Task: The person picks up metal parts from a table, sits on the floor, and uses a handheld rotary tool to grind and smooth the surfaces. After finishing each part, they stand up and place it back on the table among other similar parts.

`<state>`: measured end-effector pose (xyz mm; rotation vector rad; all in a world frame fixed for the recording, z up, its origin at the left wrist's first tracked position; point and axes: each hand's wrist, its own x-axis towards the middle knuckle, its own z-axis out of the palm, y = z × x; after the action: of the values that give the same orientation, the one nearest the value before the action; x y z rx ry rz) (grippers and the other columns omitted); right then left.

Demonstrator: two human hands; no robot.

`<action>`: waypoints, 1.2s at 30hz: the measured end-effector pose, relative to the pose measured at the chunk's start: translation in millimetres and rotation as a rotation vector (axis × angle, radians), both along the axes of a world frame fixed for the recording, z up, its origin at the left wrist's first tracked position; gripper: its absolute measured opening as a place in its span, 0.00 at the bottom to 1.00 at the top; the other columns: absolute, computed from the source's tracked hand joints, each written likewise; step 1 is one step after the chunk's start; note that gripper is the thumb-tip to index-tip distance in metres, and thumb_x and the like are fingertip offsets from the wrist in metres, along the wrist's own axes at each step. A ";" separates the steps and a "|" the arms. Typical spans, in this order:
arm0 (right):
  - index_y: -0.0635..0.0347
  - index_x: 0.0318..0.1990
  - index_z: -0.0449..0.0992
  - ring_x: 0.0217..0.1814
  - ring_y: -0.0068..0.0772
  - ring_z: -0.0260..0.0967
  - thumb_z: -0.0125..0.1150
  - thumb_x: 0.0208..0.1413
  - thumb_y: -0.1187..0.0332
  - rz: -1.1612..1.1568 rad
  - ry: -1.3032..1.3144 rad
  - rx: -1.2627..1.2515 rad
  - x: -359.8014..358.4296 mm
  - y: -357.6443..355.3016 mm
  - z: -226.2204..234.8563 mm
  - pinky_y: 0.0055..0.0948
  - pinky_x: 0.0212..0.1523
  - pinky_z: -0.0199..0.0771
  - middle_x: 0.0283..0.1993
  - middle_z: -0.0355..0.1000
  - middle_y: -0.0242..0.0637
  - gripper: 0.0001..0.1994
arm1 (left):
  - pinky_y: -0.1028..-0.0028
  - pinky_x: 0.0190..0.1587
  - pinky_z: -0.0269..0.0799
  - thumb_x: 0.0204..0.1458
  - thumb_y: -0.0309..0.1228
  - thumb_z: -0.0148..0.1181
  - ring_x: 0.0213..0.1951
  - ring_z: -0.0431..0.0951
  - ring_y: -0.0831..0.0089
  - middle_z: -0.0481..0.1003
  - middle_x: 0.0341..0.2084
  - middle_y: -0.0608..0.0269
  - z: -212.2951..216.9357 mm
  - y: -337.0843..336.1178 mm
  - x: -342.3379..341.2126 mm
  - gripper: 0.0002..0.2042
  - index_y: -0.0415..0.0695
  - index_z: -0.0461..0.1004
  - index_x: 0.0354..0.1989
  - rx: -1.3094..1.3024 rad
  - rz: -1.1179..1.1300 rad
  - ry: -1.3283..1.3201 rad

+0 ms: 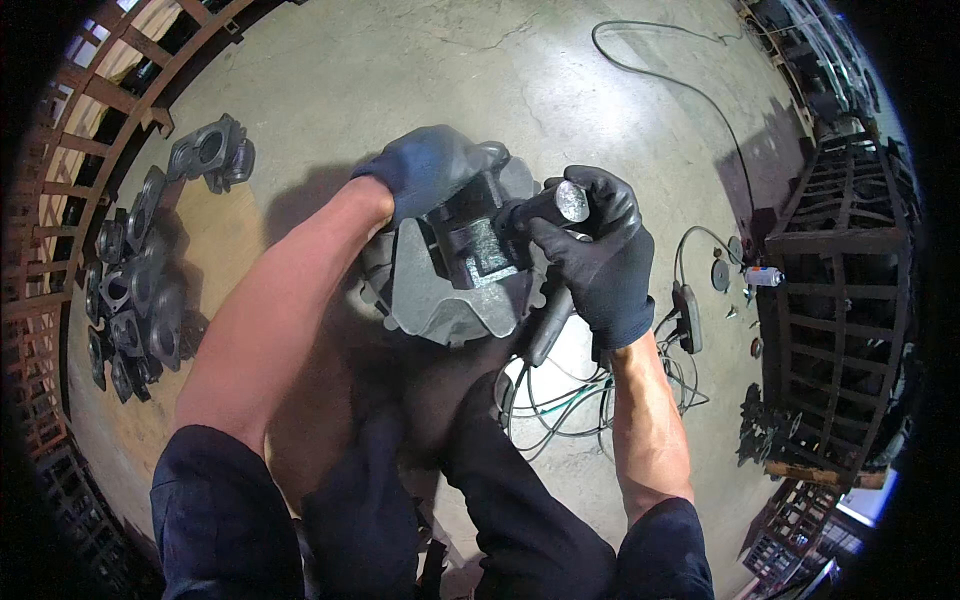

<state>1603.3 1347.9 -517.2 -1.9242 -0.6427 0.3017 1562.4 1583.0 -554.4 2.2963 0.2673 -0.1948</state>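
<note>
My left hand (430, 170), in a dark glove, is closed on the far left side of a dark metal casting (480, 240) with a shiny flat face. The casting sits over a grey lobed metal piece (430, 295) in front of my knees. My right hand (610, 255), also gloved, has its thumb and fingers around a dark cylindrical piece (570, 202) with a bright round end. This piece meets the casting's right side; I cannot tell whether they are joined. Below my right hand is a black tool handle (547, 330), partly hidden.
Several dark castings (140, 290) lie on a brown sheet (220, 235) at left. Tangled cables (560, 400) and a black power strip (687, 318) lie at right, near a spray can (764, 276). Metal crates (840, 300) stand at the right edge, a rusty rack (100, 100) at the left.
</note>
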 end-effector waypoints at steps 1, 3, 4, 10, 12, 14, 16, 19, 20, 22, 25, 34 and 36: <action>0.63 0.53 0.71 0.46 0.27 0.76 0.73 0.48 0.69 0.004 -0.018 -0.012 -0.8 0.8 -0.6 0.28 0.49 0.78 0.45 0.78 0.40 0.24 | 0.58 0.40 0.70 0.58 0.52 0.49 0.30 0.77 0.52 0.76 0.26 0.38 -0.2 0.4 -0.4 0.28 0.32 0.78 0.34 -0.011 0.010 0.014; 0.62 0.53 0.71 0.47 0.28 0.76 0.73 0.49 0.68 0.008 -0.056 -0.038 -2.1 1.2 -1.6 0.29 0.49 0.78 0.46 0.78 0.41 0.24 | 0.58 0.40 0.70 0.58 0.51 0.49 0.30 0.78 0.52 0.77 0.27 0.38 -0.5 -0.1 0.2 0.28 0.32 0.78 0.35 -0.036 0.026 0.038; 0.62 0.53 0.71 0.47 0.28 0.77 0.73 0.49 0.68 0.025 -0.100 -0.036 -2.4 1.0 -2.2 0.29 0.49 0.78 0.45 0.78 0.41 0.25 | 0.58 0.40 0.70 0.58 0.51 0.49 0.30 0.77 0.52 0.77 0.27 0.38 0.3 -1.3 1.0 0.28 0.32 0.78 0.34 -0.032 0.022 0.037; 0.63 0.52 0.74 0.49 0.30 0.76 0.72 0.50 0.66 0.117 -0.189 -0.129 -2.0 0.5 6.4 0.32 0.50 0.78 0.47 0.78 0.39 0.22 | 0.59 0.40 0.70 0.58 0.52 0.48 0.30 0.77 0.53 0.76 0.27 0.38 4.0 -2.4 1.0 0.29 0.32 0.78 0.33 -0.010 0.010 0.037; 0.63 0.50 0.76 0.46 0.30 0.76 0.69 0.54 0.62 0.173 -0.300 -0.216 4.9 3.5 16.8 0.32 0.48 0.77 0.47 0.78 0.38 0.19 | 0.59 0.40 0.71 0.59 0.53 0.48 0.30 0.78 0.54 0.76 0.27 0.38 2.7 -1.4 0.4 0.30 0.31 0.78 0.34 0.001 0.027 0.059; 0.64 0.44 0.78 0.42 0.37 0.77 0.65 0.55 0.60 0.178 -0.262 -0.044 6.0 10.1 29.5 0.32 0.44 0.77 0.43 0.78 0.43 0.16 | 0.60 0.40 0.71 0.59 0.52 0.48 0.30 0.78 0.54 0.76 0.27 0.39 -3.2 2.5 0.6 0.29 0.32 0.78 0.35 -0.009 0.023 0.071; 0.64 0.38 0.78 0.35 0.35 0.74 0.61 0.58 0.59 0.159 -0.205 0.074 9.1 17.3 33.5 0.31 0.38 0.74 0.35 0.76 0.41 0.14 | 0.60 0.39 0.71 0.59 0.51 0.49 0.30 0.78 0.55 0.77 0.27 0.39 -10.4 4.8 3.3 0.28 0.32 0.78 0.35 -0.017 -0.023 0.032; 0.63 0.30 0.76 0.27 0.23 0.66 0.60 0.60 0.59 0.077 0.196 0.070 6.0 41.2 46.7 0.27 0.32 0.68 0.26 0.72 0.31 0.15 | 0.61 0.39 0.73 0.57 0.43 0.52 0.30 0.79 0.59 0.78 0.27 0.41 -12.2 7.4 0.7 0.21 0.33 0.78 0.35 -0.034 -0.073 -0.044; 0.61 0.24 0.74 0.24 0.17 0.59 0.61 0.60 0.57 0.049 0.257 0.159 9.5 48.2 35.1 0.25 0.27 0.63 0.21 0.66 0.25 0.18 | 0.61 0.38 0.74 0.54 0.37 0.54 0.29 0.79 0.62 0.78 0.27 0.43 -10.9 6.6 -0.9 0.16 0.34 0.78 0.35 -0.052 -0.047 -0.035; 0.59 0.25 0.76 0.22 0.17 0.61 0.61 0.61 0.53 -0.015 0.305 0.141 11.5 54.6 35.0 0.23 0.25 0.62 0.20 0.68 0.26 0.19 | 0.61 0.39 0.74 0.54 0.35 0.53 0.30 0.79 0.61 0.79 0.28 0.42 -5.1 2.2 0.7 0.15 0.34 0.79 0.35 -0.106 -0.018 0.011; 0.58 0.23 0.75 0.18 0.17 0.59 0.63 0.60 0.53 -0.075 0.311 0.146 10.3 60.3 30.3 0.23 0.22 0.60 0.18 0.66 0.25 0.20 | 0.59 0.41 0.72 0.60 0.44 0.48 0.33 0.80 0.53 0.78 0.31 0.39 3.7 -1.2 2.0 0.22 0.34 0.79 0.37 -0.101 -0.005 0.090; 0.65 0.20 0.71 0.20 0.15 0.55 0.62 0.59 0.60 -0.175 0.213 0.188 4.1 65.9 17.6 0.25 0.22 0.60 0.16 0.61 0.25 0.20 | 0.58 0.39 0.73 0.57 0.38 0.51 0.33 0.81 0.50 0.77 0.30 0.36 -7.3 0.5 3.9 0.16 0.35 0.78 0.36 0.098 -0.057 -0.024; 0.65 0.20 0.72 0.20 0.15 0.56 0.62 0.59 0.62 -0.109 0.136 0.138 7.6 61.1 6.3 0.25 0.22 0.60 0.17 0.62 0.25 0.19 | 0.56 0.39 0.73 0.58 0.39 0.51 0.35 0.80 0.46 0.76 0.31 0.36 -6.9 -1.5 3.5 0.17 0.36 0.78 0.37 0.138 -0.054 0.002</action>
<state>1610.9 1409.0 -511.0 -1.7826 -0.4551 0.3081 1565.9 1581.5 -561.3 2.4416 0.2255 -0.2124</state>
